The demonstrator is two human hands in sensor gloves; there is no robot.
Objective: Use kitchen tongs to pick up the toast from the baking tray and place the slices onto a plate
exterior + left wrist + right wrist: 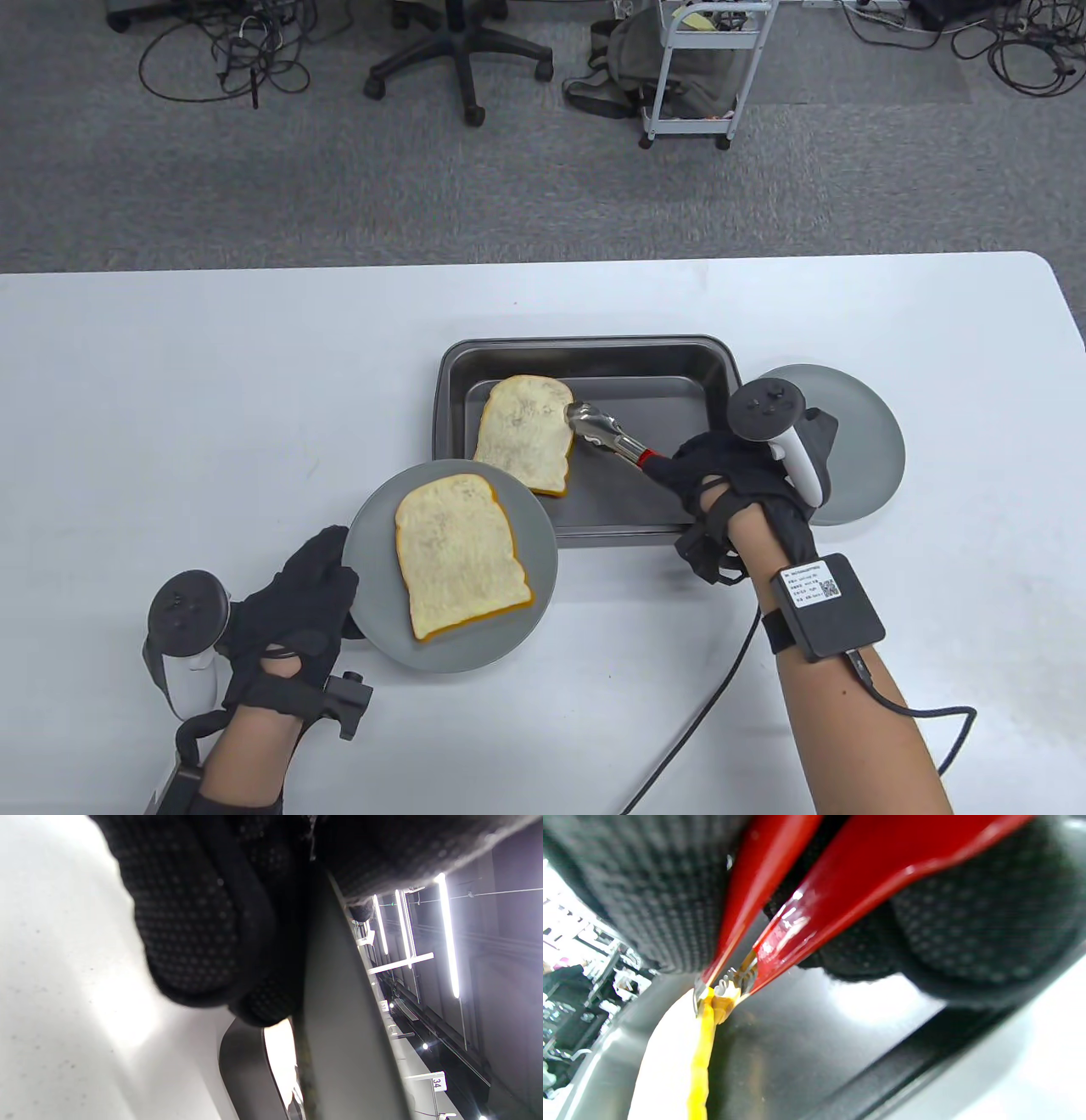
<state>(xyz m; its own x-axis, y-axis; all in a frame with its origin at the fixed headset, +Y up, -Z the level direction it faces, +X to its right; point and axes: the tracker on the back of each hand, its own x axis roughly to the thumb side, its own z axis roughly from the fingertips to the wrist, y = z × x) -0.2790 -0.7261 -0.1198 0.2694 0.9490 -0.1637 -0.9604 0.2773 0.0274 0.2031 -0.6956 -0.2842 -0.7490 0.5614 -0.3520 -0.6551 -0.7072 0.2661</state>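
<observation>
A dark baking tray (662,356) sits mid-table with one toast slice (524,431) in its left part. My right hand (721,475) grips the red-handled tongs (607,435), whose metal tips clamp the slice's right edge; the right wrist view shows the tongs (797,921) biting the yellow crust of the toast (702,1052). A second toast slice (458,556) lies on a grey plate (373,526) in front of the tray. My left hand (310,586) holds that plate's left rim; in the left wrist view its fingers (191,921) sit against the plate's edge (339,1018).
Another grey plate (865,441) lies right of the tray, partly under my right hand. A black cable (704,713) runs from my right wrist across the white table (170,407). Beyond the far edge are a chair base (462,59) and a cart (704,68).
</observation>
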